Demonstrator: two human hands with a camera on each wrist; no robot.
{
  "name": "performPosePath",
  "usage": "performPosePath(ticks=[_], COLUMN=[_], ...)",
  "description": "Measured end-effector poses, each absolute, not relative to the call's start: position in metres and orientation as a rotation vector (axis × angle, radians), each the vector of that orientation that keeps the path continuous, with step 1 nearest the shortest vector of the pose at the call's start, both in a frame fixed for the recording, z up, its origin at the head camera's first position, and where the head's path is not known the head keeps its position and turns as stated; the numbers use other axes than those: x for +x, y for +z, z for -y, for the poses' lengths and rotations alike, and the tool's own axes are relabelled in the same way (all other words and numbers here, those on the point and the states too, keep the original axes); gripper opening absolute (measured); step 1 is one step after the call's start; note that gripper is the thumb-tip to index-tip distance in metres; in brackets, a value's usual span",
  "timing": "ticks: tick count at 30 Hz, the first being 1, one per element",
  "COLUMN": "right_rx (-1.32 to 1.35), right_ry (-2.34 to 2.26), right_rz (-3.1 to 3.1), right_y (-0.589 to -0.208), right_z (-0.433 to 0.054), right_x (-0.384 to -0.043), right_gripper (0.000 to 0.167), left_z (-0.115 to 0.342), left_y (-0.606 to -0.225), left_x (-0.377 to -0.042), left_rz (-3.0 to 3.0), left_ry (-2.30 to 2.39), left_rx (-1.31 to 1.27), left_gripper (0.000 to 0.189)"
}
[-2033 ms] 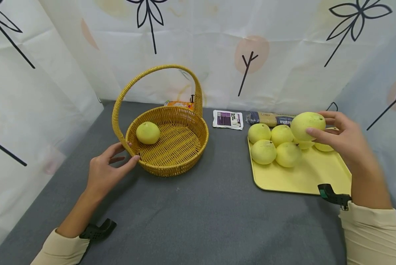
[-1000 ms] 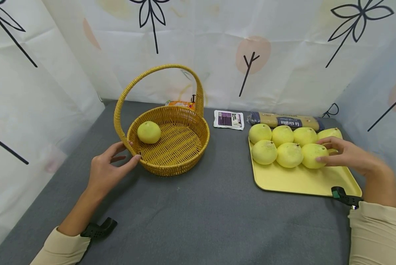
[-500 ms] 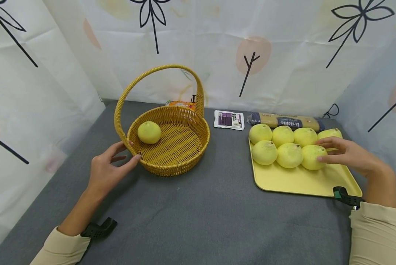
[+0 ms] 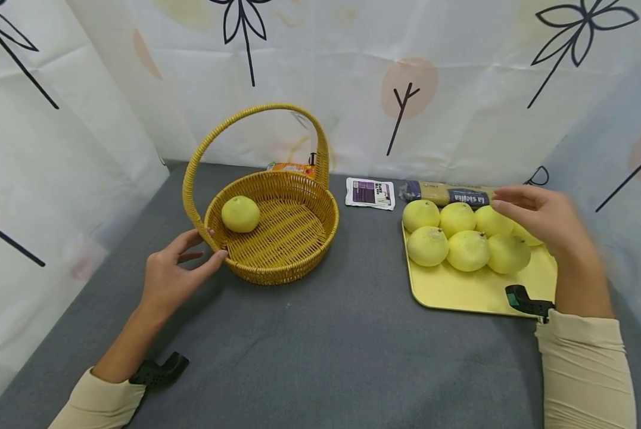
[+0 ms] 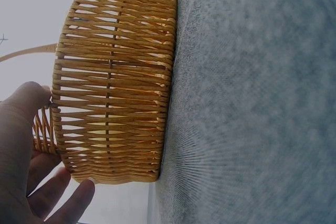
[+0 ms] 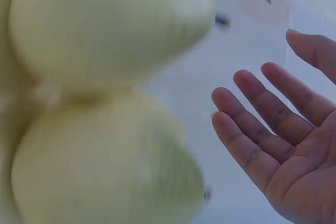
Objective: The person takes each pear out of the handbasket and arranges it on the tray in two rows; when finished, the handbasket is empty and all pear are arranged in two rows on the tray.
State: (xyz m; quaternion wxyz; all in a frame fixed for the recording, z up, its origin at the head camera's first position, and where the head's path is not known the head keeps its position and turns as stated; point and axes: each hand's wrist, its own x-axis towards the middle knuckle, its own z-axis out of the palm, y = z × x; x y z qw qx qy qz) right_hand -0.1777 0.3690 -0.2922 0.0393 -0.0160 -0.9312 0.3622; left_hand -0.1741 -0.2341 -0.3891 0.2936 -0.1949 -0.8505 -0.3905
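Observation:
My left hand (image 4: 171, 275) grips the near-left rim of a golden wicker basket (image 4: 285, 275), by the foot of its tall handle. The left wrist view shows thumb and fingers at the woven basket wall (image 5: 113, 85). One round yellow-green fruit (image 4: 240, 214) lies inside, at the left. Over on the right, my right hand (image 4: 548, 220) hovers above the back of a yellow tray (image 4: 476, 296), holding nothing. Its fingers are extended and spread in the right wrist view, apart from two pale fruits (image 6: 100, 161) with short dark stems. Several such fruits (image 4: 469, 251) sit in rows on the tray.
A blue-and-yellow pasta packet (image 4: 438, 192) lies behind the tray. Between basket and tray is a white and purple sachet (image 4: 370, 193). An orange packet (image 4: 293, 168) shows partly behind the basket. Patterned white curtains (image 4: 347, 89) enclose the grey table (image 4: 320, 357).
My right hand lowered a fruit into the tray's front row, let go of it, then rose and moved back and left. The left hand has stayed on the basket.

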Motion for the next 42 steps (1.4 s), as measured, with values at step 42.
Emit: performPosePath(ticks=[42], right_rx=[0.903], right_ry=[1.246], right_rz=[2.811], right_y=[-0.335], right_z=[-0.021], right_x=[-0.271], right_gripper=[0.049], left_z=[0.234], left_y=[-0.388], left_x=[-0.175], left_rz=[2.264], left_ry=[-1.021], left_rx=[-0.524], left_gripper=[0.051])
